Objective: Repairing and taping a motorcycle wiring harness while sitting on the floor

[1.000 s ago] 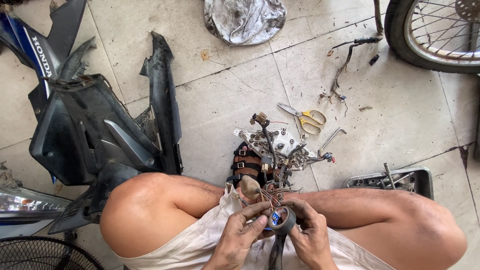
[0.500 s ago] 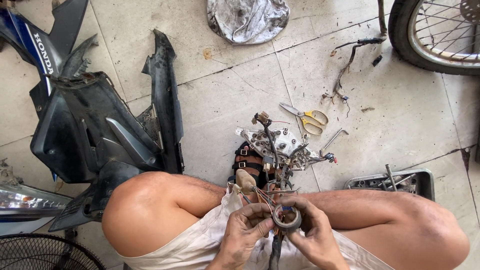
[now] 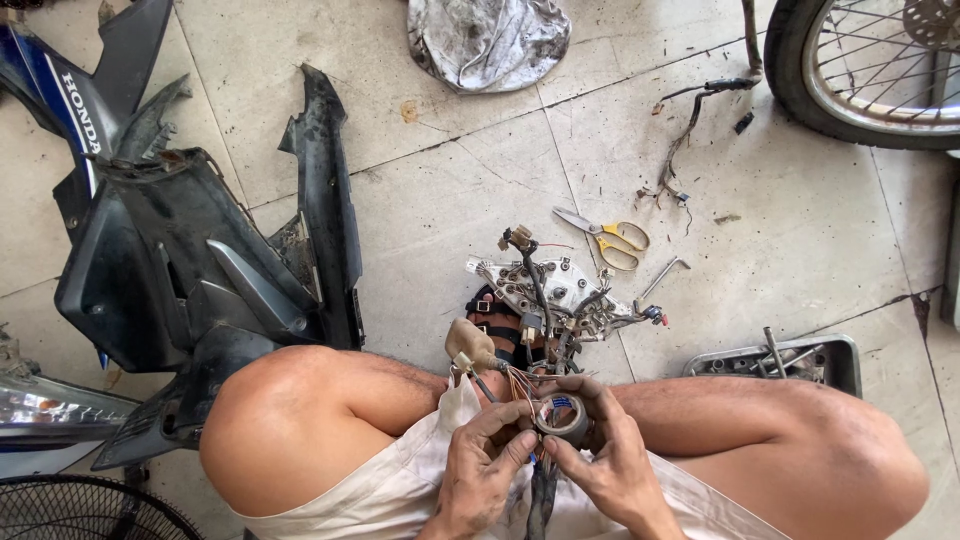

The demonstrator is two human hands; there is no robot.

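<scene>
Between my bare knees, both hands meet over a bundle of thin coloured wires (image 3: 520,385). My right hand (image 3: 605,465) grips a roll of black tape (image 3: 562,420) at the bundle. My left hand (image 3: 482,470) pinches the wires and the taped black loom (image 3: 541,500) just left of the roll. The wires run up to a white instrument housing (image 3: 545,290) with sockets and connectors on the floor ahead of me. A beige connector (image 3: 468,343) sits on my left shin.
Black and blue motorcycle body panels (image 3: 190,260) lie at the left. Yellow-handled scissors (image 3: 615,240) and a hex key (image 3: 662,277) lie on the tiles. A metal tool tray (image 3: 775,360) is by my right knee, a spoked wheel (image 3: 865,65) at top right, a crumpled cloth (image 3: 488,40) at top.
My hands and the tape roll have shifted slightly; the roll has turned around the wire bundle. The view has drifted a little.
</scene>
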